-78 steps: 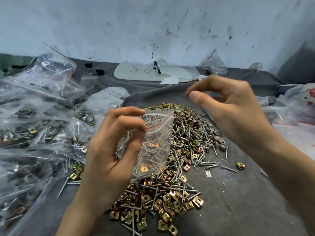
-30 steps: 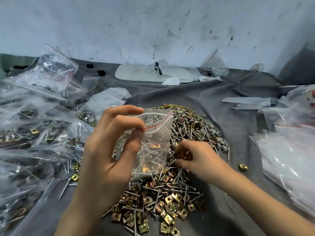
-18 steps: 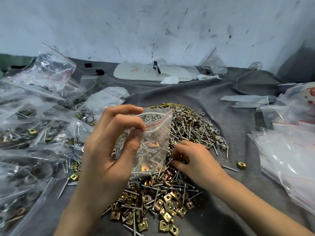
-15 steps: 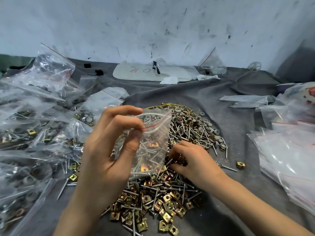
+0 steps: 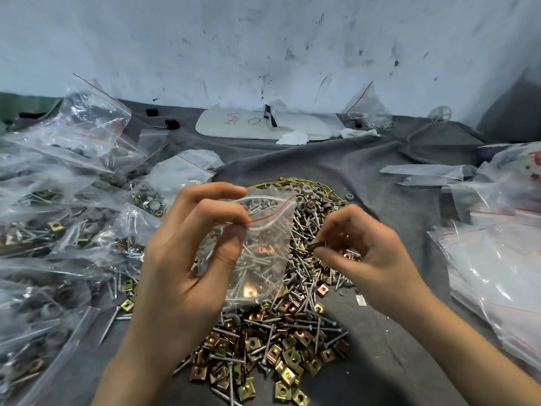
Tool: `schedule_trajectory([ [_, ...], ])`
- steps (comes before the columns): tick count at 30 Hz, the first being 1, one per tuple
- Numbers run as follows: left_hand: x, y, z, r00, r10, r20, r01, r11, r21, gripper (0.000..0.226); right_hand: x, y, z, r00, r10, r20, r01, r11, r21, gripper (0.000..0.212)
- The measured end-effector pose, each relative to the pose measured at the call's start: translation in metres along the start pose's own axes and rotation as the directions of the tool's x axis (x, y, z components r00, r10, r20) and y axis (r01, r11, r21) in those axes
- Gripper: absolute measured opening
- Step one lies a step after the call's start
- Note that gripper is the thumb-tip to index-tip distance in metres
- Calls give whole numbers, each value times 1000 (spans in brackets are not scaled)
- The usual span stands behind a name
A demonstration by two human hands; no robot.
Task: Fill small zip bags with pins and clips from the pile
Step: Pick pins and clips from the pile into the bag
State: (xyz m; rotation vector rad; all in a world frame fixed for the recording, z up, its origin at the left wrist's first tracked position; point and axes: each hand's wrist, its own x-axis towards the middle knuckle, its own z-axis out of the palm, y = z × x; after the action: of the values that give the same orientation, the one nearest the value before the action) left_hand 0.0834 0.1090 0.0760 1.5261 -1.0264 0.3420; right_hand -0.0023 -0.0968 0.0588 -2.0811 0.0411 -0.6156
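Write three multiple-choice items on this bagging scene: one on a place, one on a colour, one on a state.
1. The white board with writing lies: A. under the pile; B. at the back by the wall; C. on a chair.
2. The stripe on the held bag is: A. blue; B. red; C. green.
3. The left hand holds that bag: A. sealed and empty; B. flat on the cloth; C. open-mouthed with screws inside.

Key: 1 B, it lies just below the scuffed wall; 2 B, a red line runs along the mouth; 3 C, the mouth gapes and screws show through the plastic.
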Motion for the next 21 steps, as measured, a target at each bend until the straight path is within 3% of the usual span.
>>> schedule_trajectory([
  [10, 0, 6, 4, 981, 55, 184, -73, 993, 95, 8, -1, -67, -5, 961, -200, -193, 249, 929, 275, 17],
  [15, -1, 9, 11, 975, 108, 196, -128, 988, 90, 9, -3, -78, -4, 957, -260, -131, 265, 964, 24, 16],
  [17, -2, 9, 11, 981, 103, 164, -118, 989, 88, 8, -4, -70, -7, 951, -219, -218, 231, 973, 29, 16],
  [19, -2, 8, 9, 988, 90, 123, -102, 990, 99, 8, -4, -53, -9, 936, -139, -325, 164, 985, 50, 14],
  [21, -1, 7, 7, 993, 72, 92, -81, 992, 99, 8, -5, -28, -10, 958, -32, -285, -1, 994, -114, 14],
])
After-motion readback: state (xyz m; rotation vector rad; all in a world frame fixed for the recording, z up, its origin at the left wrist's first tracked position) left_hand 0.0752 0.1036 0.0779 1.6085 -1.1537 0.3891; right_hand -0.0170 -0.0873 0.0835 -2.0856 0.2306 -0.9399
